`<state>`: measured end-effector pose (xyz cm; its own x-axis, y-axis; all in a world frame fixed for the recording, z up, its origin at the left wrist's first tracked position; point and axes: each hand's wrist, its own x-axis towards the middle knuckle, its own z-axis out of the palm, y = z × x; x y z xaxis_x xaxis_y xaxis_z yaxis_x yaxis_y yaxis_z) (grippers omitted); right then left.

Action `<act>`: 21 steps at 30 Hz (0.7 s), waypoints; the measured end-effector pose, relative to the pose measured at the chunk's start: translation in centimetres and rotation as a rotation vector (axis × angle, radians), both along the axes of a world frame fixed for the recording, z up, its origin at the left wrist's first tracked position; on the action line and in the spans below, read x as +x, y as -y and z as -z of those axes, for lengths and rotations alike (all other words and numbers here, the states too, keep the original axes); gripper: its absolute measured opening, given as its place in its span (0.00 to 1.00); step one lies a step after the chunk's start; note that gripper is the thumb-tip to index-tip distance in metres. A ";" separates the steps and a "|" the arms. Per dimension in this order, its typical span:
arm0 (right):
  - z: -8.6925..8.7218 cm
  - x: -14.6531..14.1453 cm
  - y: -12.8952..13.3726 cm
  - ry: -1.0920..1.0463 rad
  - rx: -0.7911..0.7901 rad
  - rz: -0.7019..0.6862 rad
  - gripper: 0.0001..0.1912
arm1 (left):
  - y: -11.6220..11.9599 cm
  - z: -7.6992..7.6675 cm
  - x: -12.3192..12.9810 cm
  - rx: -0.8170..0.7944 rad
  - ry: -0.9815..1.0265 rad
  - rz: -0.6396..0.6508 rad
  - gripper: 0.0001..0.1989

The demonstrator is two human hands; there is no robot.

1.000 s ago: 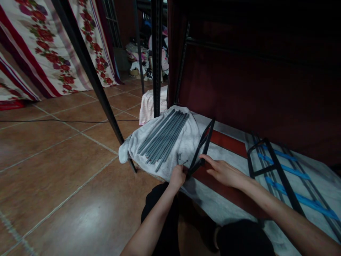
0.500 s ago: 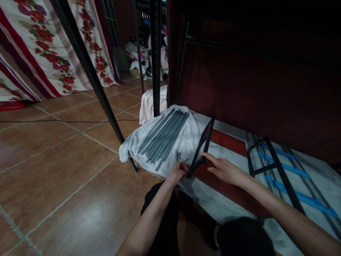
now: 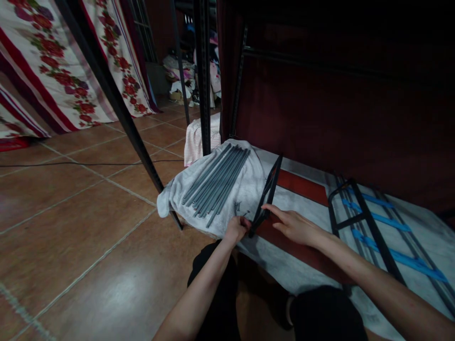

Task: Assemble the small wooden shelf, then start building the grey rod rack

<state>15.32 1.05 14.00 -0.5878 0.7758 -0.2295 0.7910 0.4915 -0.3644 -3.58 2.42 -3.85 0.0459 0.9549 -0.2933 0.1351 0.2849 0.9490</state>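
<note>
Two hands work at the black frame, tilted right of centre in the head view. At its lower corner, the left hand has its fingertips drawn together; whether they grip anything I cannot tell. The right hand is spread, index fingertip at the frame's side. It looks like corner fastening, calling for a steady frame and careful fingers. Small bolts lie just above the left hand, near the rods.
</note>
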 end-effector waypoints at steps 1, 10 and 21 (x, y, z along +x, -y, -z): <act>0.1 0.0 0.0 -0.001 -0.001 0.000 0.33 | 0.1 -0.1 0.0 0.002 0.013 -0.002 0.07; 1.0 0.0 -0.1 0.003 0.011 -0.032 0.34 | 0.9 -0.9 0.2 0.128 -0.239 -0.026 0.07; 0.5 0.2 0.0 -0.016 0.010 0.000 0.33 | 0.0 0.5 0.1 -0.016 0.080 -0.037 0.11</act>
<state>15.50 1.09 13.49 -0.5912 0.7780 -0.2124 0.7851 0.4950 -0.3723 -3.49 2.42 -4.32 0.0340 0.9517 -0.3051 0.0483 0.3033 0.9517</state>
